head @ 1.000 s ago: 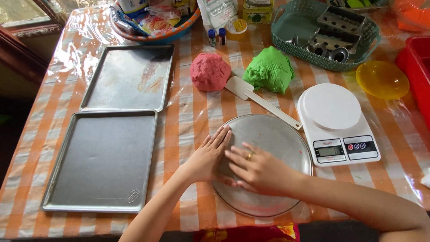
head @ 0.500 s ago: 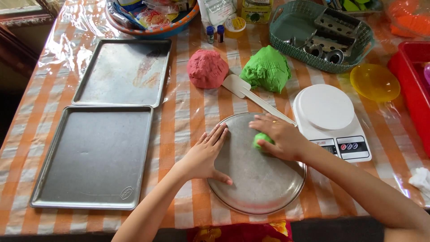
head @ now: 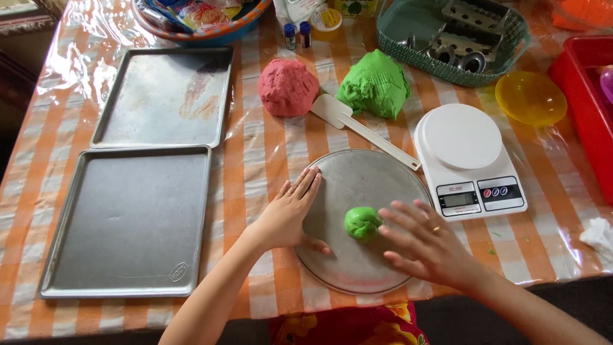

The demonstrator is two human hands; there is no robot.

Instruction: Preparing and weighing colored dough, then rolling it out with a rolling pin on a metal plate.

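Green dough ball [head: 362, 223] is seen on the round metal plate [head: 357, 185], lower centre of frame. It is touched by the spread right hand [head: 424, 246]. The plate's left edge is pressed by the flat, open left hand [head: 288, 212]

Counts, from the head view:

- 2 hands: left hand [head: 288, 215], right hand [head: 426, 246].
- 2 rectangular baking trays: near tray [head: 128, 220], far tray [head: 165, 97].
- 1 round metal pan [head: 367, 185].
- 3 dough pcs: small green ball [head: 362, 223], big green lump [head: 375, 84], red lump [head: 287, 87].
- 1 white spatula [head: 361, 129].
- 1 kitchen scale [head: 469, 160].
- 1 yellow bowl [head: 530, 98].
- 1 green basket [head: 408, 29] w/ metal cutters inside, approx 3, can't count exactly.
- 2 small dark bottles [head: 297, 34].
- 1 red bin [head: 587, 96], partly cut off.
- 1 blue-rimmed bowl [head: 198, 35] of packets, no. unclear.
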